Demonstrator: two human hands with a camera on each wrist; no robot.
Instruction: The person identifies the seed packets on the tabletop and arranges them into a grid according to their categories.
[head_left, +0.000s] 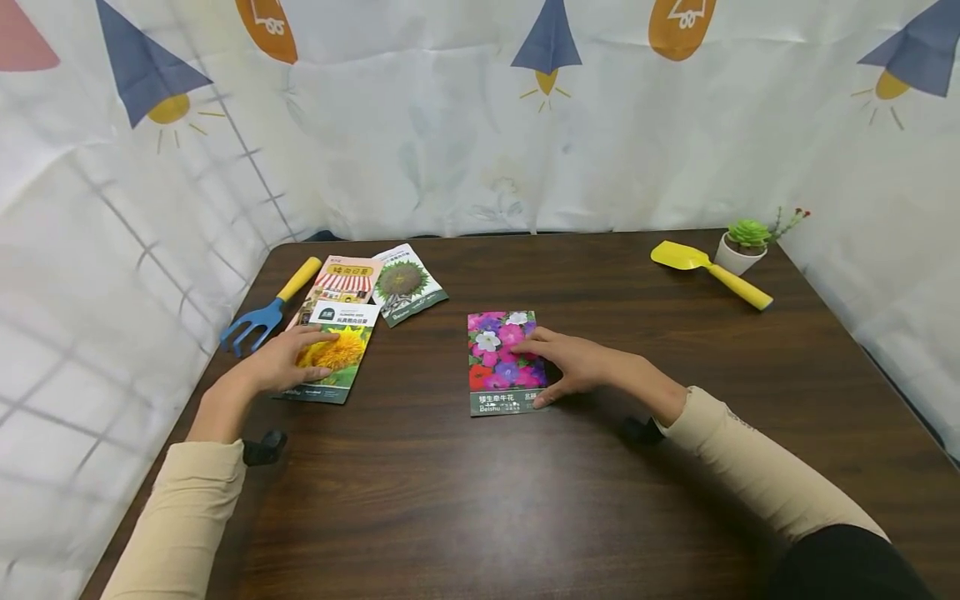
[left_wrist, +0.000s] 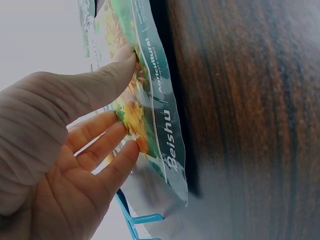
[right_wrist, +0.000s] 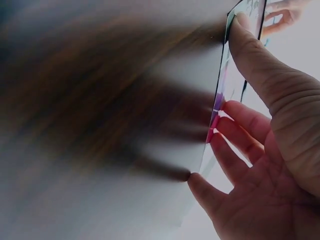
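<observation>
My left hand [head_left: 279,362] rests its fingertips on a seed packet with a yellow sunflower picture [head_left: 347,352]. In the left wrist view its thumb and straight fingers touch the face of that packet [left_wrist: 145,95]. Over a packet picturing pink and purple flowers [head_left: 491,358], my right hand [head_left: 581,364] spreads its fingers, with the thumb at the lower edge. The right wrist view has the thumb on this packet [right_wrist: 234,60], fingertips along its side and the little finger down at the tabletop. Both packets lie flat.
Under and behind the sunflower packet lie a pink packet [head_left: 341,279] and one with a round green flower head [head_left: 405,283]. A blue hand fork [head_left: 262,321] is left of them. At the back right lies a yellow trowel [head_left: 708,267] beside a small potted plant [head_left: 742,250].
</observation>
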